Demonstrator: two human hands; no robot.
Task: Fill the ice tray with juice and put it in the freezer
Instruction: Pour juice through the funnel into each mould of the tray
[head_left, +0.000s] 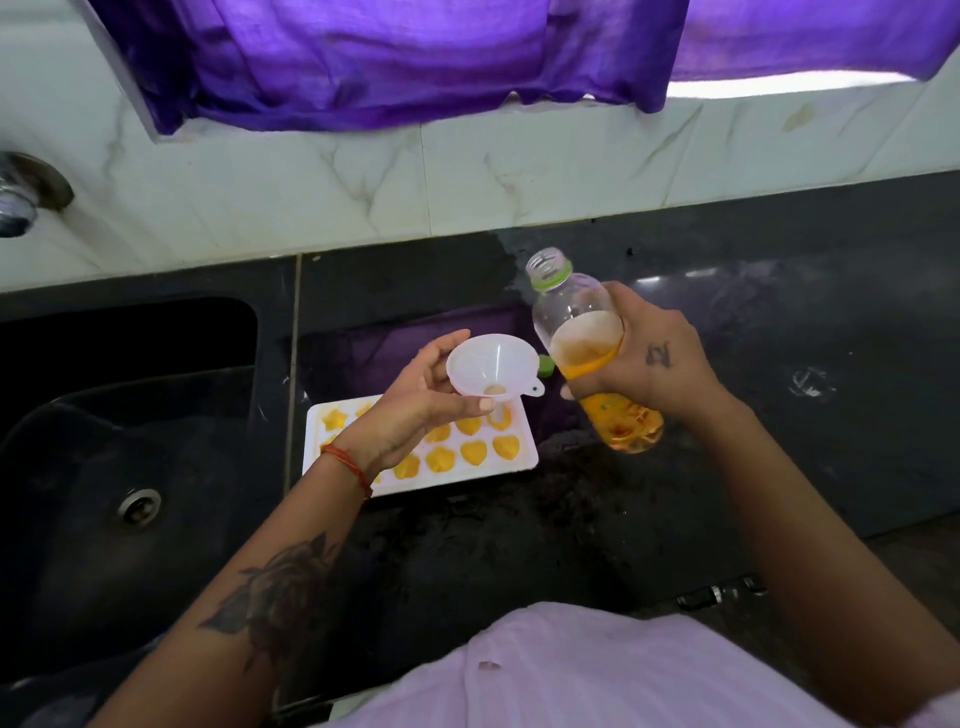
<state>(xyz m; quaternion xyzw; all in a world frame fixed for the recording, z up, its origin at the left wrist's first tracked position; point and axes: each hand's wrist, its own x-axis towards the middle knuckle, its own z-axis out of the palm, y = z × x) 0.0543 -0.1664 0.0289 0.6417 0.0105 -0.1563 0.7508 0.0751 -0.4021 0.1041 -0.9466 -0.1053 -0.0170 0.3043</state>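
A white ice tray (524, 457) lies on the black counter, its star and heart moulds holding orange juice. My left hand (415, 400) holds a white funnel (485, 369) above the tray's far right part, and my forearm hides some of the tray's left moulds. My right hand (644, 358) grips an uncapped clear bottle (582, 332) of orange juice, nearly upright and leaning slightly left, to the right of the funnel. A green bottle cap (545, 365) peeks out behind the funnel.
A black sink (130, 415) with a metal drain (139, 505) lies left of the tray. A tap (21, 202) juts from the marble wall at far left. Purple curtains (415, 62) hang above. Black counter (779, 389) extends right.
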